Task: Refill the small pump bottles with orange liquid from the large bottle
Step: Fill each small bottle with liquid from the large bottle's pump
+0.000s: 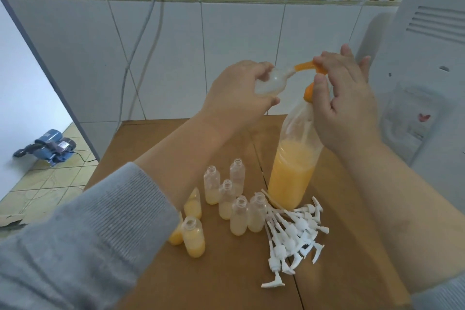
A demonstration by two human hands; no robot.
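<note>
The large clear bottle (293, 171) stands upright on the wooden table (226, 272), about half full of orange liquid, with an orange pump head (308, 68) on top. My right hand (344, 100) rests on that pump head, fingers spread. My left hand (239, 93) holds a small clear bottle (270, 82) tilted, its mouth against the orange spout. Several small uncapped bottles (237, 214) stand in front of the large one, some with pale liquid low down. Three more (193, 236) at the left hold orange liquid. A pile of white pump tops (294, 231) lies to the right.
A white appliance (422, 70) stands close on the right, touching the table's side. The tiled wall (201, 45) rises behind the table, with cables hanging down it. A blue device (50, 146) lies on the floor at the left.
</note>
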